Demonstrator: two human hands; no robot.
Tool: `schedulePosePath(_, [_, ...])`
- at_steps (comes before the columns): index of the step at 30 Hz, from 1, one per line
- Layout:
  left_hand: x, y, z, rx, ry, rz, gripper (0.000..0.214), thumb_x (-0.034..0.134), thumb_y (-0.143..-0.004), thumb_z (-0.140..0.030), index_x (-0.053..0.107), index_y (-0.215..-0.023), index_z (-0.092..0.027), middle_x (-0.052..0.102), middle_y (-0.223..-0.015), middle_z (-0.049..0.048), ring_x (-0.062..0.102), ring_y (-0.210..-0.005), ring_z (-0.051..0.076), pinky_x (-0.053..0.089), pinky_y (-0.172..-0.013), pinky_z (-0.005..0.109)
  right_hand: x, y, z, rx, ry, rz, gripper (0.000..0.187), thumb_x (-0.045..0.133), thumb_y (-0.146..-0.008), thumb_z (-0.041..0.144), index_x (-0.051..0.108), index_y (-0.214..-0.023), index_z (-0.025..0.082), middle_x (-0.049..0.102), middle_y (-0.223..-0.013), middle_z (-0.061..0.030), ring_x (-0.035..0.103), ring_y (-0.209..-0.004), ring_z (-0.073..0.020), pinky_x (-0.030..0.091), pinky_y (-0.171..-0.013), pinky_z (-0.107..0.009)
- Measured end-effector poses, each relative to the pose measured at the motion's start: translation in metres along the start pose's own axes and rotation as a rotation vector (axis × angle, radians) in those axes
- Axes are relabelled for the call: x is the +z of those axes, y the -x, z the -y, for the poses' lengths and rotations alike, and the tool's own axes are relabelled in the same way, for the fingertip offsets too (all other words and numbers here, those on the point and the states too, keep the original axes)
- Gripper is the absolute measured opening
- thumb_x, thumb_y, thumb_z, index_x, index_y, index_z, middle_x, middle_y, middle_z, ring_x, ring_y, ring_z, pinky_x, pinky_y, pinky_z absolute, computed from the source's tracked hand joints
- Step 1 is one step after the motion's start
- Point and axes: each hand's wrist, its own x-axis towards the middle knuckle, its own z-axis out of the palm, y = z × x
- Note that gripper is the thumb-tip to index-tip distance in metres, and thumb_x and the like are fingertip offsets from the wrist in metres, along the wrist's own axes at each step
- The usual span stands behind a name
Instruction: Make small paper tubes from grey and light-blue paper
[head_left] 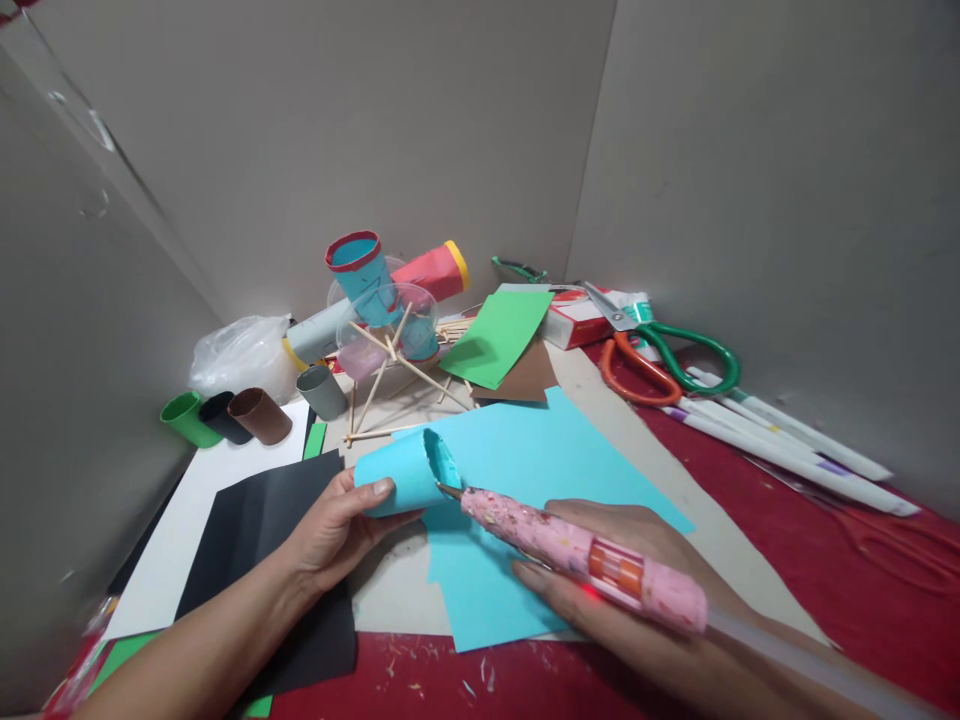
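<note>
My left hand is wrapped round a light blue paper tube, thumb on its near side, the open end facing right. In my right hand is a pink hot glue gun with a red light glowing underneath and a glue stick coming out of its back. Its nozzle meets the lower rim of the tube, or comes very near it. Whitish glue shows inside that rim. Beneath both hands lie light blue paper sheets.
Green, black, brown and grey paper tubes stand at the left, near a black sheet. Behind are a wooden stick frame and decorated paper cups. Scissors and white markers lie at the right. Grey walls enclose the back.
</note>
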Motion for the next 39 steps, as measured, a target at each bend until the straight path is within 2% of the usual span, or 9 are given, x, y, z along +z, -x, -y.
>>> schedulePosePath(3, [0.0, 0.0, 0.0, 0.004, 0.014, 0.004, 0.034, 0.081, -0.073, -0.021, 0.07, -0.103, -0.012, 0.071, -0.102, 0.0108, 0.067, -0.096, 0.021, 0.052, -0.097, 0.037, -0.003, -0.001, -0.001, 0.013, 0.005, 0.081, 0.03, 0.055, -0.089, 0.048, 0.073, -0.086, 0.025, 0.067, -0.067, -0.0024, 0.066, -0.063, -0.02, 0.057, -0.061, -0.031])
schedulePosePath(7, [0.0, 0.001, -0.001, 0.009, 0.029, 0.008, 0.032, 0.08, -0.074, -0.02, 0.07, -0.103, -0.012, 0.071, -0.104, 0.0111, 0.067, -0.097, 0.022, 0.052, -0.097, 0.037, -0.007, -0.003, -0.001, -0.008, 0.016, 0.163, 0.03, 0.055, -0.089, 0.048, 0.074, -0.09, 0.025, 0.066, -0.068, -0.0035, 0.066, -0.061, -0.0212, 0.056, -0.057, -0.031])
schedulePosePath(13, [-0.002, 0.001, -0.001, 0.003, 0.036, 0.025, 0.033, 0.076, -0.078, -0.02, 0.067, -0.109, -0.013, 0.071, -0.107, 0.013, 0.066, -0.102, 0.025, 0.052, -0.096, 0.04, -0.001, 0.0, -0.004, 0.021, -0.016, 0.06, 0.032, 0.055, -0.087, 0.052, 0.071, -0.08, 0.025, 0.062, -0.062, -0.002, 0.062, -0.057, -0.0198, 0.054, -0.053, -0.031])
schedulePosePath(19, [-0.003, 0.0, -0.002, -0.006, 0.036, -0.003, 0.035, 0.078, -0.076, -0.021, 0.068, -0.108, -0.013, 0.07, -0.111, 0.0134, 0.066, -0.103, 0.025, 0.053, -0.096, 0.04, 0.008, -0.003, -0.016, -0.007, -0.014, 0.091, 0.043, 0.051, -0.086, 0.059, 0.057, -0.059, 0.027, 0.051, -0.05, 0.0007, 0.051, -0.043, -0.0165, 0.048, -0.044, -0.031])
schedulePosePath(23, [-0.002, 0.0, -0.002, -0.008, 0.036, -0.006, 0.035, 0.078, -0.076, -0.023, 0.068, -0.107, -0.013, 0.069, -0.111, 0.013, 0.066, -0.101, 0.024, 0.054, -0.094, 0.038, 0.002, -0.004, -0.011, -0.01, -0.003, 0.111, 0.042, 0.051, -0.087, 0.058, 0.058, -0.061, 0.026, 0.054, -0.054, 0.0, 0.053, -0.047, -0.017, 0.049, -0.047, -0.031])
schedulePosePath(29, [-0.001, 0.0, -0.002, 0.003, 0.063, -0.018, 0.03, 0.08, -0.076, -0.024, 0.068, -0.101, -0.013, 0.069, -0.101, 0.0097, 0.067, -0.093, 0.02, 0.057, -0.09, 0.036, -0.004, -0.004, -0.01, -0.012, 0.019, 0.183, 0.037, 0.053, -0.088, 0.055, 0.065, -0.068, 0.027, 0.059, -0.058, -0.0009, 0.059, -0.052, -0.0188, 0.051, -0.05, -0.031])
schedulePosePath(34, [0.0, -0.001, -0.003, 0.004, 0.078, -0.035, 0.028, 0.081, -0.074, -0.024, 0.069, -0.096, -0.011, 0.069, -0.096, 0.0099, 0.067, -0.092, 0.021, 0.058, -0.087, 0.035, -0.003, -0.003, -0.01, 0.0, 0.033, 0.164, 0.035, 0.052, -0.09, 0.053, 0.07, -0.077, 0.026, 0.064, -0.067, -0.0034, 0.064, -0.063, -0.021, 0.054, -0.055, -0.031])
schedulePosePath(39, [0.002, -0.002, -0.004, 0.004, 0.088, -0.056, 0.033, 0.084, -0.072, -0.024, 0.07, -0.099, -0.011, 0.069, -0.098, 0.0108, 0.068, -0.093, 0.021, 0.06, -0.086, 0.035, -0.003, -0.001, -0.002, 0.006, -0.009, 0.073, 0.041, 0.053, -0.087, 0.058, 0.062, -0.064, 0.026, 0.055, -0.055, -0.0005, 0.053, -0.048, -0.0175, 0.048, -0.047, -0.031])
